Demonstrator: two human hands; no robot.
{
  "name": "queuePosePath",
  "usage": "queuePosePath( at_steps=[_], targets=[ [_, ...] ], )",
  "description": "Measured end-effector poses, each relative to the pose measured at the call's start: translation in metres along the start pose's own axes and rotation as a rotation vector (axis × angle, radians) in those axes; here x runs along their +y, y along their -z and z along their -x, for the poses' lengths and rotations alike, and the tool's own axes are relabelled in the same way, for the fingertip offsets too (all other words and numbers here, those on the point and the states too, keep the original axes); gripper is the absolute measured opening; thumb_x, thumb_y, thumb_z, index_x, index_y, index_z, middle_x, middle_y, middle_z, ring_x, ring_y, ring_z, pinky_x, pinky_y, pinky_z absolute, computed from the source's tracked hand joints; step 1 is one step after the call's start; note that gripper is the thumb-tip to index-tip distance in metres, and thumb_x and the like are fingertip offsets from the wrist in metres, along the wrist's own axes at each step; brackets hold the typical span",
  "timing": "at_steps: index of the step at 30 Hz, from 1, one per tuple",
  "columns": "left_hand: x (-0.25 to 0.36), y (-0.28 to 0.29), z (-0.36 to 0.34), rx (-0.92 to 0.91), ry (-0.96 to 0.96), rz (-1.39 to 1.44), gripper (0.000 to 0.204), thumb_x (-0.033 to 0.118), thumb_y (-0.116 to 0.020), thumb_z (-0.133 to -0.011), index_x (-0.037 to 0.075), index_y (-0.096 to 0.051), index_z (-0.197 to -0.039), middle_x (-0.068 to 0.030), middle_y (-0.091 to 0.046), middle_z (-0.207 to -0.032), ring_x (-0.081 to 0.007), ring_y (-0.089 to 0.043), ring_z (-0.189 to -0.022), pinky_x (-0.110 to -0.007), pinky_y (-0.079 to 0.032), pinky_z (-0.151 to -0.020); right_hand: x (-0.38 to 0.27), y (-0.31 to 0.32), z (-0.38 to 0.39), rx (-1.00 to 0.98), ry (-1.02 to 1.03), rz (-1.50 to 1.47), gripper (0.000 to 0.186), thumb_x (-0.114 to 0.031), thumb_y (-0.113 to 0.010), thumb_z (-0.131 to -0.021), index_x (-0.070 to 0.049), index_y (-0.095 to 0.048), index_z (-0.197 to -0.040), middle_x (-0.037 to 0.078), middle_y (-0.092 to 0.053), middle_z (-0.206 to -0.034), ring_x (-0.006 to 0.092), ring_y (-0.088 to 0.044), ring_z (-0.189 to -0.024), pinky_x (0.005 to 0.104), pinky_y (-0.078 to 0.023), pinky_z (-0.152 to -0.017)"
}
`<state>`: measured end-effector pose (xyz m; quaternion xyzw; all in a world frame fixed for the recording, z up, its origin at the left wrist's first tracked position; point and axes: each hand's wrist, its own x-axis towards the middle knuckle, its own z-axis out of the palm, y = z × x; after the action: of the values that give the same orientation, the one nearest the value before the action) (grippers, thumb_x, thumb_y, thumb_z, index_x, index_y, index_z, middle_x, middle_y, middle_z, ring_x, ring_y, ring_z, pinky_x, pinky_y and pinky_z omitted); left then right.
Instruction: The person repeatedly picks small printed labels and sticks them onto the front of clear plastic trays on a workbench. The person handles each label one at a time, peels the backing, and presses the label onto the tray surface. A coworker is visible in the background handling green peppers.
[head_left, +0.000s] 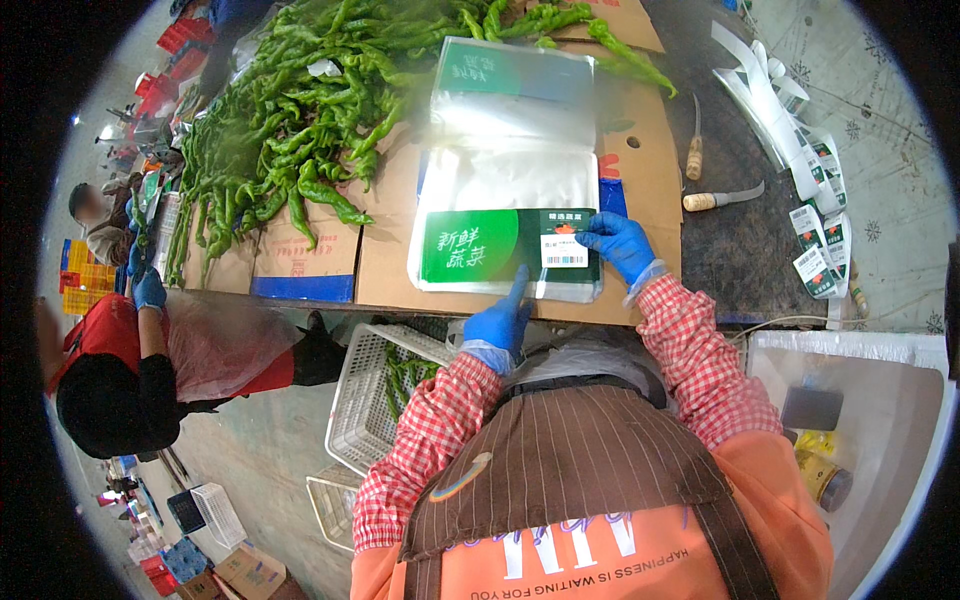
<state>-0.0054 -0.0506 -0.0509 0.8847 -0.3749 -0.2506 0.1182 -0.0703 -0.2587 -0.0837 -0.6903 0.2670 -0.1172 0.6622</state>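
Note:
In front of me on the cardboard lies a stack of clear plastic bags with a green printed band along the near end. A white and dark green label sits on the right part of that band. My right hand, in a blue glove, pinches the label's right edge. With its index finger stretched onto the green band, my left hand, also blue-gloved, rests at the near edge of the bags; its other fingers are curled and partly hidden. A big heap of green peppers spreads over the far left.
Two wooden-handled curved knives lie right of the cardboard. Strips of labels trail over the table's right edge. Below the table stand a white crate with peppers and a white foam box. A co-worker is at left.

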Motion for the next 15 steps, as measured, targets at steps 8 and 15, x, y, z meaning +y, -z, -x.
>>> queuePosePath(
  at_steps=[8,15],
  targets=[
    [-0.001,-0.002,0.000,0.028,-0.016,0.006,0.051,0.029,-0.042,-0.081,0.031,-0.018,-0.125,-0.0132,-0.057,-0.075,-0.0299,-0.056,-0.061,-0.039,-0.043,-0.053,-0.005,-0.003,0.004,0.058,0.086,0.191,0.019,-0.013,-0.065,-0.066,-0.001,-0.056,-0.078,0.008,-0.057,-0.072,0.0128,-0.052,-0.065,0.0243,-0.043,-0.061],
    [0.010,0.007,-0.004,-0.017,0.031,-0.085,0.052,0.032,-0.040,-0.081,0.031,-0.013,-0.126,-0.0148,-0.058,-0.076,-0.0313,-0.056,-0.061,-0.041,-0.043,-0.053,-0.008,-0.005,0.008,0.079,0.082,0.271,0.019,-0.013,-0.065,-0.066,-0.001,-0.056,-0.078,0.009,-0.057,-0.071,0.0135,-0.053,-0.065,0.0248,-0.044,-0.060]
  ],
)
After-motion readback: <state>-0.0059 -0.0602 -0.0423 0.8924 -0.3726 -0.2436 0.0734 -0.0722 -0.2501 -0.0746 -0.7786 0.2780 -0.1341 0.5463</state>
